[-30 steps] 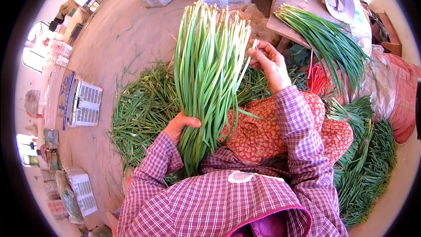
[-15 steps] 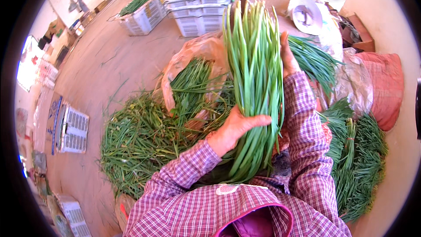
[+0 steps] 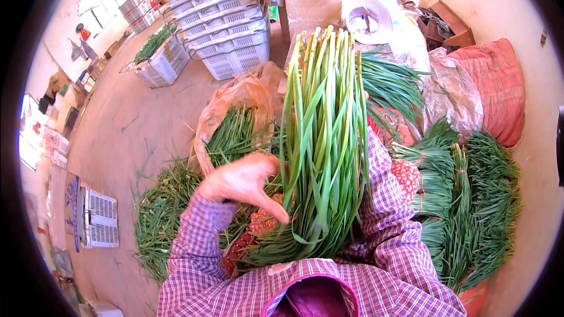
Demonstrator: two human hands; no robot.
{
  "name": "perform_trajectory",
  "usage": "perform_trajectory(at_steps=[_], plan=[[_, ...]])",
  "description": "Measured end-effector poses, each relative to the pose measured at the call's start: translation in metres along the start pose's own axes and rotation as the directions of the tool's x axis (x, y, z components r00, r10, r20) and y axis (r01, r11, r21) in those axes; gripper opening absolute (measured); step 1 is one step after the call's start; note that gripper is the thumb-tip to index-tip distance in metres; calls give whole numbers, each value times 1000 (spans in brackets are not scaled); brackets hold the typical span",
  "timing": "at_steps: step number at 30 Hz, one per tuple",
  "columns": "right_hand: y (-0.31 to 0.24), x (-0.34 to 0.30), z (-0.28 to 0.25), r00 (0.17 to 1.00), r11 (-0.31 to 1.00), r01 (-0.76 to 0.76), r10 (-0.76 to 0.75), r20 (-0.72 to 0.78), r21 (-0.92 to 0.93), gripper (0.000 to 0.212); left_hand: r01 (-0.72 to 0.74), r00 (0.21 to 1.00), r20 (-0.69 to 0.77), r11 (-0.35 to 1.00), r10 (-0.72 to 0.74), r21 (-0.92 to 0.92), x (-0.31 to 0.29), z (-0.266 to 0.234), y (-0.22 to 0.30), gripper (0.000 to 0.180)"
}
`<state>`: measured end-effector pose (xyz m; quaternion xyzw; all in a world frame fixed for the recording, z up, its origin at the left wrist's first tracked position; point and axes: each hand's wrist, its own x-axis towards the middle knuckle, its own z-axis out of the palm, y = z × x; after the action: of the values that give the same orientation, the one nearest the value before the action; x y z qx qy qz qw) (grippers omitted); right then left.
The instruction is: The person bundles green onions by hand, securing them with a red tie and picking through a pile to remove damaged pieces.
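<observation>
A large bunch of garlic chives [image 3: 323, 141] stands upright before me, its pale stem ends at the top and its green leaves drooping toward my lap. My left hand [image 3: 247, 182] is at the bunch's left side, thumb and fingers apart in a wide curve, not wrapped round it. Behind the bunch, my right hand [image 3: 366, 96] is almost wholly hidden; only a bit of it shows at the right edge, where it bears the bunch. Beyond, to the right, more loose chives [image 3: 390, 82] lie on a sack.
An orange plastic bag [image 3: 205, 132] of greens and a heap of loose leaves [image 3: 167, 217] are on the left. Tied bunches [image 3: 432, 194] lie at right, near a red sack [image 3: 493, 91]. Stacked white crates [image 3: 235, 56] and a straw hat [image 3: 369, 20] are farther off.
My left hand has let go of the bunch's lower part and moved left, spreading open. My right hand has gone behind the bunch, which sits slightly lower and leftward. The view has turned.
</observation>
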<state>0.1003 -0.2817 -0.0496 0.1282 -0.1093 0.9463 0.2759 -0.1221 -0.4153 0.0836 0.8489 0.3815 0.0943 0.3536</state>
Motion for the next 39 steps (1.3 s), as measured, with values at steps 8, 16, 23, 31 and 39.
perform_trajectory(at_steps=[8,16,23,31,39], plan=[[2,11,102,984,878,144,-176,-28,-457,79,-471,857,-515,397,-4,-788,70,-53,10,68],[44,46,155,887,219,249,-443,131,-943,81,-459,693,-679,577,-244,-676,51,-60,29,44],[42,52,156,889,133,193,-442,116,-972,54,-522,706,-645,400,-293,-753,26,-55,17,39],[42,78,158,845,-187,281,-417,335,-941,62,-577,652,-695,396,-304,-714,26,-55,23,36],[48,86,174,896,73,268,-386,220,-961,44,-571,618,-691,390,-375,-722,9,-65,23,29]])
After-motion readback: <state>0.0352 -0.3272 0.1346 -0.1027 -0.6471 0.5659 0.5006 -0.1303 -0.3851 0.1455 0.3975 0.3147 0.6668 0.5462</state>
